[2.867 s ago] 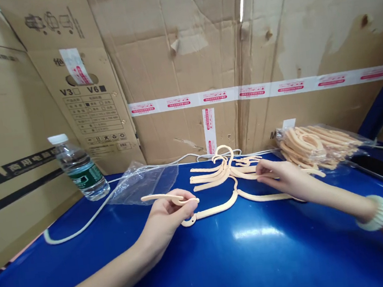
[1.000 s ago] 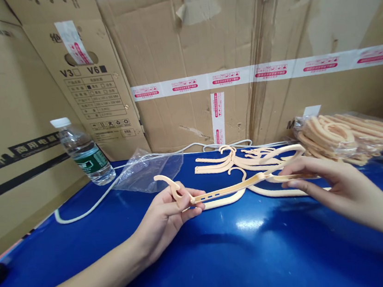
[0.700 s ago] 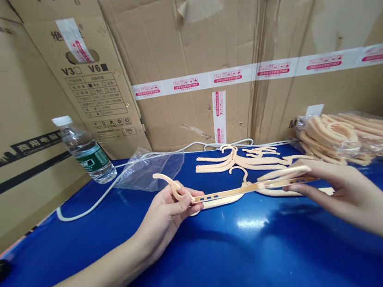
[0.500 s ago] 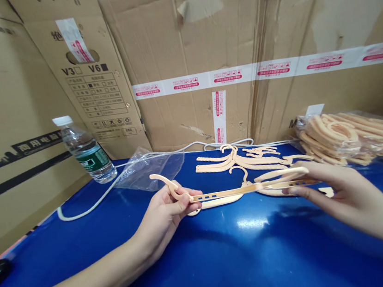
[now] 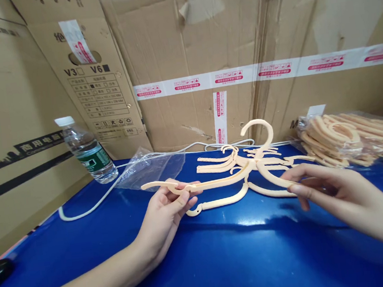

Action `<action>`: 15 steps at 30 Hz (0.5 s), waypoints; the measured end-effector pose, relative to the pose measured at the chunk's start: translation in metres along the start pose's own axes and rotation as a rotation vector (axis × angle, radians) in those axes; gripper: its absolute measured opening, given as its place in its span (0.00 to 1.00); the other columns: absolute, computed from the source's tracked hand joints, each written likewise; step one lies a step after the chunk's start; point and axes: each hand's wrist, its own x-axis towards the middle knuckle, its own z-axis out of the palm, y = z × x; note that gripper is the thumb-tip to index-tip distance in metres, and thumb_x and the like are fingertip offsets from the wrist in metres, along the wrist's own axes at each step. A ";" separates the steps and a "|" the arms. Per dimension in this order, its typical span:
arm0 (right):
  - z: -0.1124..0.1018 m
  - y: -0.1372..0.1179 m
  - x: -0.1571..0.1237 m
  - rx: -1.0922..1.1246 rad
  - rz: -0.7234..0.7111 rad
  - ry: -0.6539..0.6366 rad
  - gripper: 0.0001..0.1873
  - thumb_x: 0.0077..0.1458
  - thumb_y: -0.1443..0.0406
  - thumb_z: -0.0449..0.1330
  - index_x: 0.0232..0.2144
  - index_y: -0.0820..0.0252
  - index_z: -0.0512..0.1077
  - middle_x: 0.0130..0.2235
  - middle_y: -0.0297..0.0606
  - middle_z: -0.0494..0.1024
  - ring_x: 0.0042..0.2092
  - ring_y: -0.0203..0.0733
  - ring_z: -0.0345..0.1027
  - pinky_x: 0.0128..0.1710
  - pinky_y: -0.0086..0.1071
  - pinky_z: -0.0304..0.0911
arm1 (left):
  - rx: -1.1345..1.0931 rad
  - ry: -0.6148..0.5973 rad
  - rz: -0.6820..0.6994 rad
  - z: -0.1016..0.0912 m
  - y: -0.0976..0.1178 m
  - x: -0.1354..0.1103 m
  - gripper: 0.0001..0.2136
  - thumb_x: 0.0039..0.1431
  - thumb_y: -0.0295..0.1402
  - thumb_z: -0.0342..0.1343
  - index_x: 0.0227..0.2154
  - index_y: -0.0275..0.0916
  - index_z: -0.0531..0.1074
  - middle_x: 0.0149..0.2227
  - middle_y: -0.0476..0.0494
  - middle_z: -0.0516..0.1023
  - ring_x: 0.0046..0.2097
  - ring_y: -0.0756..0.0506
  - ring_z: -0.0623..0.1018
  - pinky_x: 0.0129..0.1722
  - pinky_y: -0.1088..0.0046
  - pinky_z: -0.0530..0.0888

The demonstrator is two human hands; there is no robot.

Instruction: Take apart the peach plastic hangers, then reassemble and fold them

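Note:
A cream plastic clothes hanger (image 5: 227,181) is held above the blue table, its hook pointing up. My left hand (image 5: 167,211) pinches its left end, where a curved piece sticks out to the left. On the other side, my right hand (image 5: 326,187) grips the tip of the right arm between thumb and fingers. Beneath and just behind lies a second hanger (image 5: 224,201) of the same colour, partly covered by the held one. Farther back, more hanger parts (image 5: 215,165) are stacked on the table.
A clear bag full of hangers (image 5: 347,138) lies at the back right. At the left stand a water bottle (image 5: 89,151) and a crumpled plastic bag (image 5: 149,167). A white cable (image 5: 81,216) runs along the back. Cardboard boxes (image 5: 178,38) wall off the rear.
The held hanger has been rotated, so its hook now points up where it lay nearly edge-on before. Both hands have kept their hold.

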 end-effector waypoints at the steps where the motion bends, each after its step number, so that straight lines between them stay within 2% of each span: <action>1: 0.000 0.000 0.000 0.023 0.012 0.016 0.16 0.58 0.51 0.59 0.34 0.58 0.74 0.19 0.33 0.72 0.18 0.37 0.65 0.15 0.25 0.59 | 0.015 -0.005 -0.004 0.000 0.000 -0.001 0.12 0.46 0.29 0.72 0.30 0.36 0.73 0.36 0.44 0.82 0.42 0.45 0.81 0.41 0.75 0.77; 3: -0.002 0.004 0.001 0.076 0.025 0.037 0.16 0.56 0.51 0.61 0.35 0.58 0.74 0.23 0.35 0.74 0.19 0.36 0.65 0.15 0.26 0.60 | 0.099 -0.050 -0.022 0.001 -0.001 -0.005 0.09 0.52 0.32 0.68 0.33 0.37 0.76 0.39 0.42 0.82 0.41 0.45 0.81 0.39 0.74 0.77; 5: -0.005 0.009 0.002 0.107 0.043 0.016 0.17 0.56 0.51 0.61 0.37 0.58 0.74 0.27 0.37 0.76 0.19 0.36 0.66 0.17 0.27 0.62 | 0.279 -0.159 -0.002 0.002 -0.003 -0.014 0.05 0.56 0.33 0.64 0.33 0.38 0.77 0.39 0.40 0.82 0.38 0.44 0.81 0.36 0.72 0.77; 7: -0.008 0.015 0.002 0.091 0.083 -0.084 0.19 0.57 0.50 0.60 0.40 0.59 0.73 0.26 0.36 0.75 0.20 0.36 0.66 0.18 0.27 0.62 | 0.506 -0.327 0.130 0.004 -0.006 -0.027 0.03 0.58 0.30 0.61 0.32 0.40 0.80 0.36 0.39 0.82 0.37 0.42 0.81 0.37 0.68 0.77; 10: -0.012 0.023 0.002 0.041 0.120 -0.295 0.19 0.61 0.51 0.57 0.45 0.58 0.72 0.25 0.33 0.74 0.22 0.37 0.67 0.20 0.28 0.64 | 0.715 -0.603 0.408 0.008 -0.007 -0.047 0.10 0.57 0.25 0.59 0.35 0.45 0.83 0.40 0.38 0.84 0.46 0.35 0.80 0.51 0.59 0.73; 11: -0.012 0.024 0.002 0.019 0.111 -0.343 0.18 0.61 0.52 0.56 0.45 0.57 0.73 0.28 0.35 0.76 0.24 0.37 0.68 0.22 0.28 0.65 | 0.759 -0.688 0.427 0.009 -0.006 -0.051 0.12 0.57 0.25 0.59 0.39 0.48 0.83 0.43 0.39 0.84 0.50 0.34 0.79 0.55 0.57 0.70; 13: -0.011 0.026 0.001 -0.044 0.063 -0.382 0.14 0.62 0.55 0.56 0.41 0.56 0.74 0.33 0.37 0.79 0.30 0.40 0.72 0.29 0.30 0.68 | 0.842 -0.806 0.375 0.011 -0.003 -0.054 0.16 0.58 0.24 0.60 0.44 0.51 0.81 0.48 0.41 0.81 0.54 0.32 0.77 0.59 0.53 0.66; 15: -0.010 0.027 0.001 -0.136 0.015 -0.396 0.11 0.61 0.58 0.57 0.36 0.56 0.75 0.35 0.37 0.80 0.35 0.42 0.73 0.34 0.33 0.69 | 0.926 -0.814 0.341 0.013 -0.002 -0.052 0.17 0.57 0.25 0.61 0.46 0.52 0.79 0.51 0.40 0.79 0.56 0.30 0.76 0.60 0.49 0.63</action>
